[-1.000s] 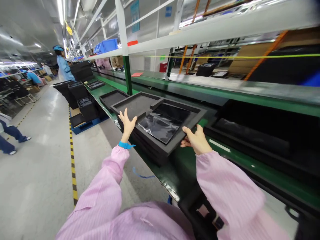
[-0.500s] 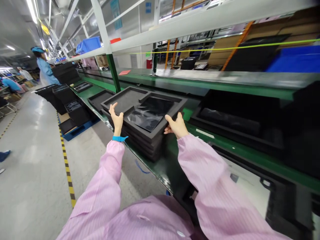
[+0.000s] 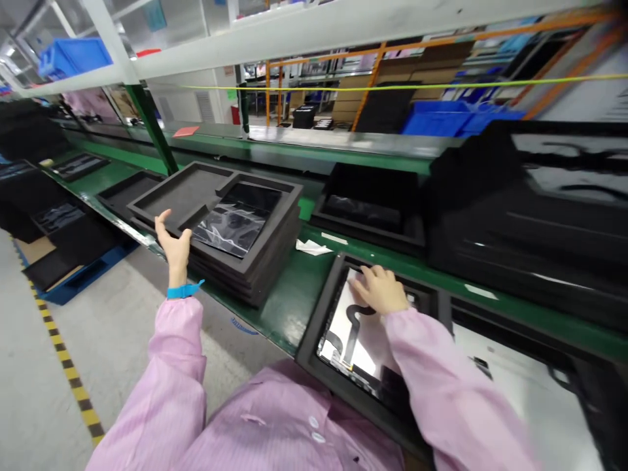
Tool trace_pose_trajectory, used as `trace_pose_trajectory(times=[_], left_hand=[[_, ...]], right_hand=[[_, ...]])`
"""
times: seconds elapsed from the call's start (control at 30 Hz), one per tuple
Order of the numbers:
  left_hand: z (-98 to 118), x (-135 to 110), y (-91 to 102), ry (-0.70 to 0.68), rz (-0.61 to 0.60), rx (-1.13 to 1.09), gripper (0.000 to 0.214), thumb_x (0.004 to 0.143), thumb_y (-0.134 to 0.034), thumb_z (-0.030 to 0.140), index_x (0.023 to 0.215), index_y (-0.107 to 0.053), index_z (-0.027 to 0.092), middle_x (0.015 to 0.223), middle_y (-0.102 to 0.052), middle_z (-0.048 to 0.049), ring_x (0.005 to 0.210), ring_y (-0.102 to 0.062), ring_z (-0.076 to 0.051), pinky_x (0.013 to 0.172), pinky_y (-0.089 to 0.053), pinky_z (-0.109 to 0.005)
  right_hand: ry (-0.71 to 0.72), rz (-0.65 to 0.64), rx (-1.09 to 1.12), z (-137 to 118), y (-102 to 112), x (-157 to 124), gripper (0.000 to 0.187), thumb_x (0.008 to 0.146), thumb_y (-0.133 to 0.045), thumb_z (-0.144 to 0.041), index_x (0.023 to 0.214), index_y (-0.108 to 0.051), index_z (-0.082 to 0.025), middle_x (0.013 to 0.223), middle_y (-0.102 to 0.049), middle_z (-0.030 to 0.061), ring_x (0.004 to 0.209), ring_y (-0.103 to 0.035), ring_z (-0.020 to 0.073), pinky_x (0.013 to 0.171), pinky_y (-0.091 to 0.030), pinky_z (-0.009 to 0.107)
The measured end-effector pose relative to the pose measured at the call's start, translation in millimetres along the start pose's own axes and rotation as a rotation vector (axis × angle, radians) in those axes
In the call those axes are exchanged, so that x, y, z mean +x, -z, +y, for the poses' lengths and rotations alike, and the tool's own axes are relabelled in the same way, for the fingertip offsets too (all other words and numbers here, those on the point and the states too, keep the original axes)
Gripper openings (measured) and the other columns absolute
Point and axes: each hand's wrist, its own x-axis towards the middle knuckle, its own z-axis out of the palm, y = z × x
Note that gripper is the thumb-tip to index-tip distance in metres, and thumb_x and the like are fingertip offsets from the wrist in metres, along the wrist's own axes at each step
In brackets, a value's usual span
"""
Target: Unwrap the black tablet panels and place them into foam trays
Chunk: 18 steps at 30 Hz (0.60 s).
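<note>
Right hand moved onto display panel, left hand open by tray

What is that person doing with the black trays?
A person in a pink smock has their right hand resting on a shiny panel with a black ribbon cable. The panel lies in a black foam tray on a green workbench. Their left hand is open at the edge of a stack of foam trays. The top tray holds a panel in clear film.
</note>
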Motion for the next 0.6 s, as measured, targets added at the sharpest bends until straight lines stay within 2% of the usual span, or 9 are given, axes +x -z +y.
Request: trace_pose_trajectory(times=[0.1, 0.2, 0.27, 0.37, 0.47, 0.6], left_hand=[[5.4, -0.3, -0.8, 0.013, 0.072, 0.038, 0.062, 0.062, -0.055, 0.002, 0.121, -0.052, 0.021, 0.141, -0.053, -0.0054, 0.15, -0.032, -0.023, 0.128, -0.015, -0.042], [15.0, -8.6, 1.7, 0.003, 0.114, 0.086, 0.051, 0.067, -0.055, 0.002, 0.115, -0.054, 0.019, 0.136, -0.057, -0.0077, 0.145, -0.04, -0.024, 0.127, -0.021, -0.042], [26.5, -22.7, 3.3, -0.022, 0.155, 0.115, 0.043, 0.072, -0.057, 0.005, 0.112, -0.056, 0.018, 0.138, -0.056, -0.0098, 0.145, -0.039, -0.025, 0.126, -0.022, -0.044], [51.8, -57.4, 0.3, -0.163, 0.221, 0.118, 0.034, 0.077, -0.058, 0.008, 0.11, -0.06, 0.017, 0.145, -0.052, -0.0124, 0.147, -0.038, -0.026, 0.126, -0.024, -0.045], [80.6, -96.9, -12.1, -0.318, 0.132, 0.012, 0.028, 0.085, -0.054, 0.008, 0.11, -0.063, 0.017, 0.146, -0.052, -0.0131, 0.145, -0.041, -0.028, 0.123, -0.029, -0.048], [109.6, -134.4, -34.5, -0.357, -0.004, -0.115, 0.026, 0.087, -0.052, 0.009, 0.108, -0.063, 0.02, 0.141, -0.057, -0.0104, 0.142, -0.046, -0.027, 0.12, -0.035, -0.049]], right_hand=[[0.004, 0.118, -0.036, -5.1, -23.2, 2.2, 0.039, 0.102, -0.059, -0.039, 0.131, -0.055, -0.015, 0.14, -0.044, 0.0119, 0.131, -0.04, 0.0305, 0.107, -0.042, 0.051], [0.012, 0.169, -0.035, -6.2, -32.3, 11.6, 0.034, 0.1, -0.062, -0.042, 0.119, -0.06, -0.014, 0.128, -0.052, 0.0101, 0.123, -0.046, 0.0279, 0.105, -0.042, 0.049], [0.031, 0.178, -0.024, -3.8, -34.2, 16.9, 0.031, 0.098, -0.065, -0.042, 0.11, -0.062, -0.014, 0.12, -0.055, 0.0086, 0.117, -0.049, 0.0264, 0.104, -0.042, 0.049], [0.032, 0.201, -0.005, -1.5, -37.3, 18.8, 0.031, 0.095, -0.068, -0.041, 0.108, -0.062, -0.013, 0.118, -0.056, 0.0091, 0.118, -0.049, 0.027, 0.103, -0.043, 0.049], [0.031, 0.236, 0.017, -4.8, -42.2, 14.9, 0.032, 0.097, -0.065, -0.038, 0.118, -0.061, -0.014, 0.127, -0.052, 0.0104, 0.121, -0.047, 0.0277, 0.103, -0.044, 0.049], [0.067, 0.245, 0.052, -12.9, -46.8, 9.5, 0.022, 0.1, -0.061, -0.031, 0.114, -0.062, -0.015, 0.129, -0.052, 0.0087, 0.123, -0.046, 0.0262, 0.104, -0.042, 0.047]])
